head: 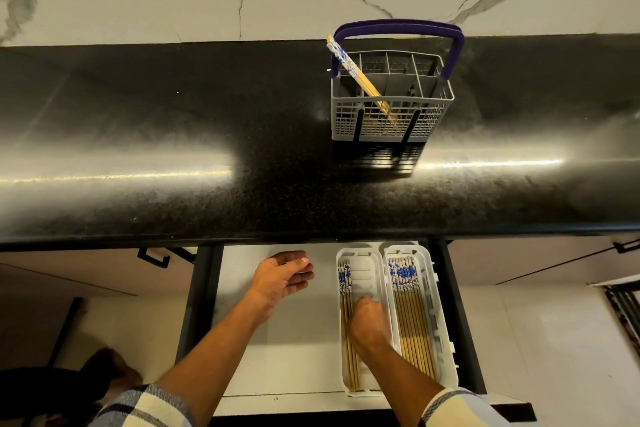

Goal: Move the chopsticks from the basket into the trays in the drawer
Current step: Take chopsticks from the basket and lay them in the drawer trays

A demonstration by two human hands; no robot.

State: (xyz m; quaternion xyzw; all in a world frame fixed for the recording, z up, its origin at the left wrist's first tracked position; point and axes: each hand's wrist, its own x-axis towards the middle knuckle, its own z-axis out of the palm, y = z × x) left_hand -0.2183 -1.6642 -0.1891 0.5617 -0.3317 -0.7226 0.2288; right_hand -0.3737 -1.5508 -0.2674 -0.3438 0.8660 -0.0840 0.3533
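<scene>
The basket (391,97) sits on the counter (173,149) beyond both hands; two trays (384,315) lie in the drawer (277,357), right of the left hand (282,276).

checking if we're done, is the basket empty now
No, a pair of chopsticks leans in the basket on the counter, not yet moved to the trays.

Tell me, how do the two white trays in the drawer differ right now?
The right tray is packed across with chopsticks; the left tray has only a few along its left side. The right hand reaches into the left tray; nothing touches the right tray. Both are white, long, side by side.
</scene>
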